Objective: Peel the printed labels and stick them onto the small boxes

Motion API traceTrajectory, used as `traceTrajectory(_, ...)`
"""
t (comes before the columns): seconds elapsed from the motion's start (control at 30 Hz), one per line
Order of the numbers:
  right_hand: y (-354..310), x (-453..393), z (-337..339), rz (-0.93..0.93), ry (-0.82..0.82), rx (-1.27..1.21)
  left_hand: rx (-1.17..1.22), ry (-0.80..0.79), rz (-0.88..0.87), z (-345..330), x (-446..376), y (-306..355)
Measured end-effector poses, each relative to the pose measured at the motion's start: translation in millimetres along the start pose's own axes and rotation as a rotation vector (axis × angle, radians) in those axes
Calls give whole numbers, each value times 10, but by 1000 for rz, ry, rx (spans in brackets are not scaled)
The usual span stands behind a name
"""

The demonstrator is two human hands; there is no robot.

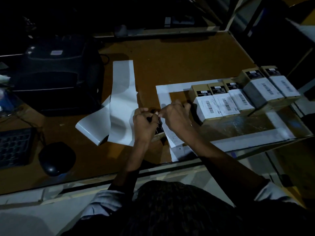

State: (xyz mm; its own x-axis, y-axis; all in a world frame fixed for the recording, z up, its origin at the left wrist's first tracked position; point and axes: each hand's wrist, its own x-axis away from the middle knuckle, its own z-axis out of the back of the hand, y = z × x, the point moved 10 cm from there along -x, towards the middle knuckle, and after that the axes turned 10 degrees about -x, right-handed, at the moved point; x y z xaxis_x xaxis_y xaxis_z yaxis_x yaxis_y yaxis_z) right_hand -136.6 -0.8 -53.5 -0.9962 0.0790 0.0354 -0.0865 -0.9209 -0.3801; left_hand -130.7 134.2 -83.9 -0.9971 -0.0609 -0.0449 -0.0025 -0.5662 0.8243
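I am seeing both hands working close together over the brown desk (170,62). The left hand (144,122) is curling its fingers around a small brown cardboard box with a black panel (159,132). The right hand (176,114) is pinching the white printed label (172,137), which is lying against this box. Five labelled small boxes (226,101) are standing in a row just to the right. The long white backing strip (122,103) is lying to the left, near the black label printer (56,74).
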Motion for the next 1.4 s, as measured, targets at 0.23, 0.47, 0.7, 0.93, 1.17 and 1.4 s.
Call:
traceTrajectory(0.23,182,102,165,-7,-33,18,-101,-27,-93,-78,-38,-20)
traceTrajectory(0.47,548,75,356,-146,76,178,-142,-29,-76,-125,-72,-76)
traceTrajectory(0.7,331,109,248,-55,34,98,-82,-49,-40,-124,-65,-80)
traceTrajectory(0.93,-76,209,113,65,-8,12,-102,-12,-80,-71,-79,-61)
traceTrajectory(1.17,532,146,327,-71,48,118,-181,-25,-55,-131,-99,-167)
traceTrajectory(1.4,728,137,359,-120,127,40,-174,-16,-62,-136,-97,-172)
